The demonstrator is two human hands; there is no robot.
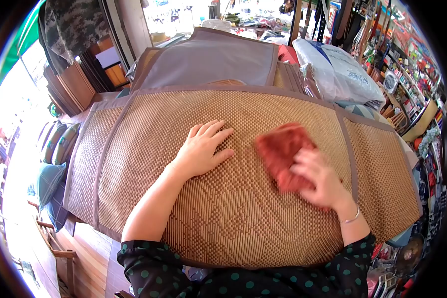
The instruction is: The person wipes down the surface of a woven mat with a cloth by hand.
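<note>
While the left hand [202, 150] lies open and flat on the woven mat [238, 174], the right hand [319, 178] grasps a red cloth [283, 151] (motion-blurred) over the mat's right-centre. Possible fault: mat rucking, from cloth drag under light bracing. Container: plastic bag [345, 72], beyond the mat, contents unclear.

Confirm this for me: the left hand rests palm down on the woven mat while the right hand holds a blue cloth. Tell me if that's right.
Not quite: the head view shows that the cloth in the right hand is red, not blue. The left hand does rest palm down on the woven mat.
</note>
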